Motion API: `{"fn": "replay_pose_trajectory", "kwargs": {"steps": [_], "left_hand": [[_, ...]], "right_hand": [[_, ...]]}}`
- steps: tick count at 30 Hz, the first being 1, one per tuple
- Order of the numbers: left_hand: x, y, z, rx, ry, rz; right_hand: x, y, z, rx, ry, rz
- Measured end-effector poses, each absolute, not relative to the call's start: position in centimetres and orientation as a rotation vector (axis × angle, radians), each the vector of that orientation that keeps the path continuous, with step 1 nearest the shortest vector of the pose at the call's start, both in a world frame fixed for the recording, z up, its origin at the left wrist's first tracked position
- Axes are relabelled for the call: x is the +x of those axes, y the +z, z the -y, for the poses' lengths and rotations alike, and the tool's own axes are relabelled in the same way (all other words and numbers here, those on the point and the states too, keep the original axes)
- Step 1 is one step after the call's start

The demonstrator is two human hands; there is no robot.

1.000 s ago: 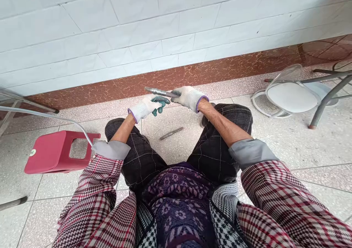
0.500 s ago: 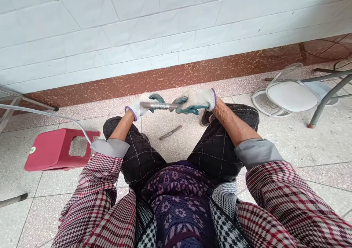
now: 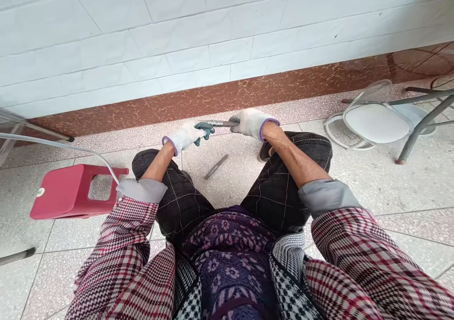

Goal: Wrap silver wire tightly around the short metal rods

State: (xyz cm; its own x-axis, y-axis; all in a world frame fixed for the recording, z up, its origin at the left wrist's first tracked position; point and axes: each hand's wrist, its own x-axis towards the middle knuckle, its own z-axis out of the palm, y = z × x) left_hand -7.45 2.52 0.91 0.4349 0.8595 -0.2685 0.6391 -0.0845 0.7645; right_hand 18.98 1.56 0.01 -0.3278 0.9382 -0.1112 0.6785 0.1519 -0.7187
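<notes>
My left hand, in a white knit glove with dark green coated fingers, is closed around the left part of a grey metal rod. Silvery wire is wound about the rod and shows just beside those fingers. On the rod's right end, my right hand is wrapped with its gloved back turned up. Held between both hands, the rod lies nearly level above the floor. A thin grey bar rests on the tiles between my feet.
A red plastic stool lies to the left, with a pale curved tube above it. White round-seated chairs and a green-grey metal leg stand at right. Ahead runs a white tiled wall with a brown base strip.
The rod has moved slightly away from me. My right hand has turned over and closed on its end, and my left hand now covers more of the wire. The bar on the floor lies at a steeper angle.
</notes>
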Motion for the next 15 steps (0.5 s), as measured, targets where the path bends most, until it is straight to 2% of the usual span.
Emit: {"fn": "replay_pose_trajectory", "kwargs": {"steps": [8, 15], "left_hand": [[-7.28, 0.81, -2.16, 1.918, 0.235, -1.309], [-6.87, 1.0, -2.66, 2.046, 0.403, -1.469]], "right_hand": [[19.06, -0.41, -1.87, -1.546, 0.976, 2.174], [19.05, 0.36, -1.23, -1.518, 1.073, 1.976]]}}
